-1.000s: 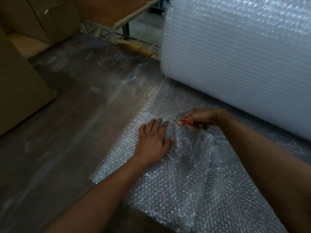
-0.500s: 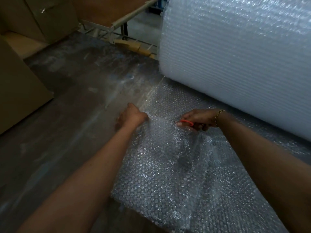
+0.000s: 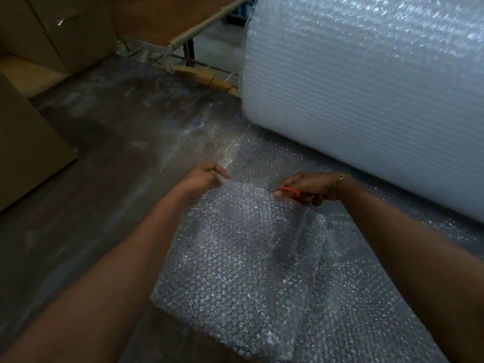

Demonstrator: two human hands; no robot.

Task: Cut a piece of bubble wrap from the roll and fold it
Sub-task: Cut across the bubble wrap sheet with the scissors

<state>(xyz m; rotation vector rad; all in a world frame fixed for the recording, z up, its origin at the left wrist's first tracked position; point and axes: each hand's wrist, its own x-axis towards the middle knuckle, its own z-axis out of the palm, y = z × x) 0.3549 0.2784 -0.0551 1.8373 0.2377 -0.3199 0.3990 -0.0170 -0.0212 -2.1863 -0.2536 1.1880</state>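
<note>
A huge roll of bubble wrap (image 3: 366,87) lies on the floor at the right. Its loose sheet (image 3: 235,271) spreads toward me across the dark floor. My left hand (image 3: 204,176) is closed on the sheet's left edge and lifts it slightly. My right hand (image 3: 306,187) grips orange-handled scissors (image 3: 285,191), with the blade tip pointing left into the sheet between both hands. The part of the sheet near me is raised and crinkled.
Cardboard boxes (image 3: 28,142) stand at the left and at the back left (image 3: 60,32). A metal rack frame with cardboard scraps (image 3: 193,72) sits behind the roll's left end. The floor (image 3: 110,158) is dark and scuffed.
My left hand left its flat press on the sheet, moved up to the sheet's left edge and closed on it. The near part of the sheet has lifted. My right hand has stayed with the scissors.
</note>
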